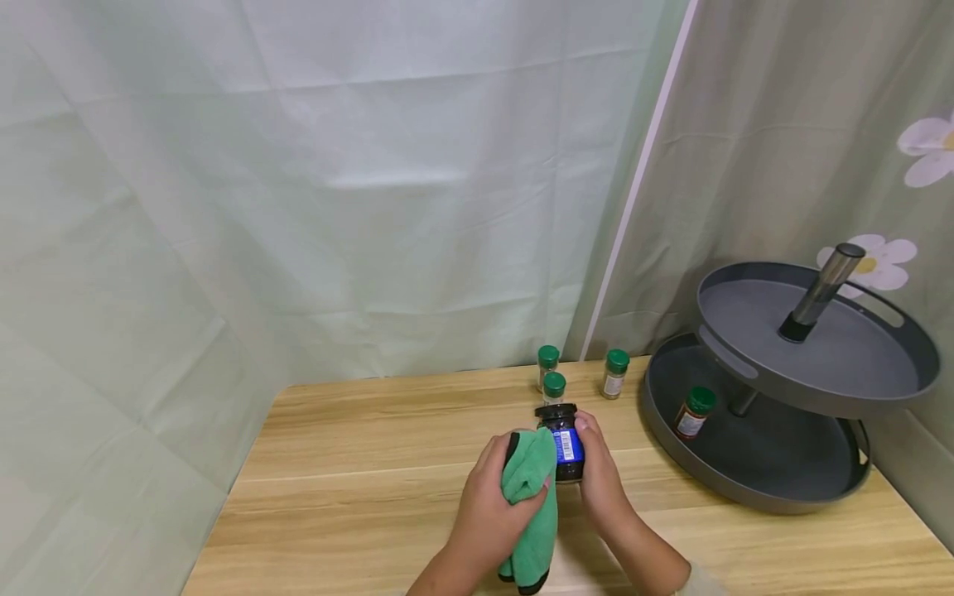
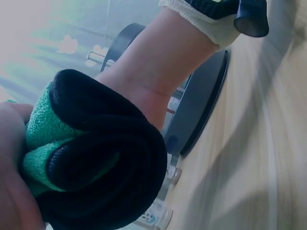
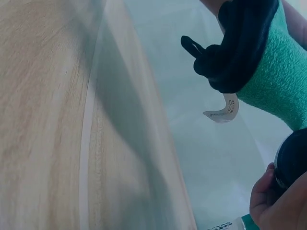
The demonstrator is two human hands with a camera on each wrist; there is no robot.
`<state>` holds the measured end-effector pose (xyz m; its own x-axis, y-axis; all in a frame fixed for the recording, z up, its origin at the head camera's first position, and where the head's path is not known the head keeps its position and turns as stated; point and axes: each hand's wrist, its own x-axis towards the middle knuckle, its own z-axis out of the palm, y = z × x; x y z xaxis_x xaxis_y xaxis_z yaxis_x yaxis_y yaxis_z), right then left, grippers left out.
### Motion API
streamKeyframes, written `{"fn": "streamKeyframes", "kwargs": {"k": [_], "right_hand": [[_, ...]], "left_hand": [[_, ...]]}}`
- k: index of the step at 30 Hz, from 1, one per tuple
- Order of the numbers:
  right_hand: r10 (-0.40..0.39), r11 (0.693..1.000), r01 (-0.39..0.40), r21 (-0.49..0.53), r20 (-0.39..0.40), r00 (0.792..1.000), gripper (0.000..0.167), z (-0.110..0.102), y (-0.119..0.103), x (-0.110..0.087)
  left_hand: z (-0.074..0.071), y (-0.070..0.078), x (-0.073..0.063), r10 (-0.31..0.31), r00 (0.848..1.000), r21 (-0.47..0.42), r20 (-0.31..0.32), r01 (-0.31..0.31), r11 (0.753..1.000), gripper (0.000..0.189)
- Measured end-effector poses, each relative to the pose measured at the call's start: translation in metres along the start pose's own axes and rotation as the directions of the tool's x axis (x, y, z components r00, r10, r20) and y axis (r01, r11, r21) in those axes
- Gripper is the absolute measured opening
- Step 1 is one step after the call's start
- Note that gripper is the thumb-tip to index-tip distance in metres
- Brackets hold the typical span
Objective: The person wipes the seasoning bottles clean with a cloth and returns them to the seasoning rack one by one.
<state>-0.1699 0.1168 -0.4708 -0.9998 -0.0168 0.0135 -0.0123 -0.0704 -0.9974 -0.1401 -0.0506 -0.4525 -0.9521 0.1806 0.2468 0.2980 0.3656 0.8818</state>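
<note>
My left hand [image 1: 488, 501] grips a folded green cloth [image 1: 535, 530] with black edging, its lower end hanging down. Beside it my right hand [image 1: 599, 472] holds a dark glass jar [image 1: 570, 469] with a black lid and a blue label. The cloth's upper fold overlaps the jar's left side in the head view. In the left wrist view the rolled black edge of the cloth [image 2: 110, 153] hides most of the jar. From the right wrist, the jar's dark round base [image 3: 293, 158] shows between the right fingers, and a white tag [image 3: 225, 111] dangles from the cloth.
Behind the jar stand small green-capped spice bottles [image 1: 547, 360], [image 1: 554, 386] and a third bottle [image 1: 614, 374]. A two-tier grey round tray stand [image 1: 753, 492] is at the right, with a green-capped bottle [image 1: 695, 412] on its lower tier. Curtains [image 1: 417, 207] border the wooden table [image 1: 358, 488].
</note>
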Motion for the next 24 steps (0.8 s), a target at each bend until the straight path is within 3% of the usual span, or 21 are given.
{"fn": "streamKeyframes", "kwargs": {"k": [4,13,24], "right_hand": [[0.006,1.0,-0.006,0.024,-0.018,1.0,0.047,0.0,0.0,0.0],[0.009,0.995,-0.016,0.099,0.067,0.998,0.045,0.004,-0.005,-0.002],[0.031,0.998,-0.035,0.061,0.068,0.997,0.044,0.009,-0.006,-0.006]], "left_hand": [[0.002,0.001,-0.001,-0.004,1.0,0.01,0.0,0.004,1.0,0.054],[-0.002,-0.005,0.005,-0.05,0.992,0.013,-0.113,0.051,0.999,0.053],[-0.012,-0.012,0.013,-0.136,0.975,-0.029,-0.176,0.133,0.991,0.054]]}}
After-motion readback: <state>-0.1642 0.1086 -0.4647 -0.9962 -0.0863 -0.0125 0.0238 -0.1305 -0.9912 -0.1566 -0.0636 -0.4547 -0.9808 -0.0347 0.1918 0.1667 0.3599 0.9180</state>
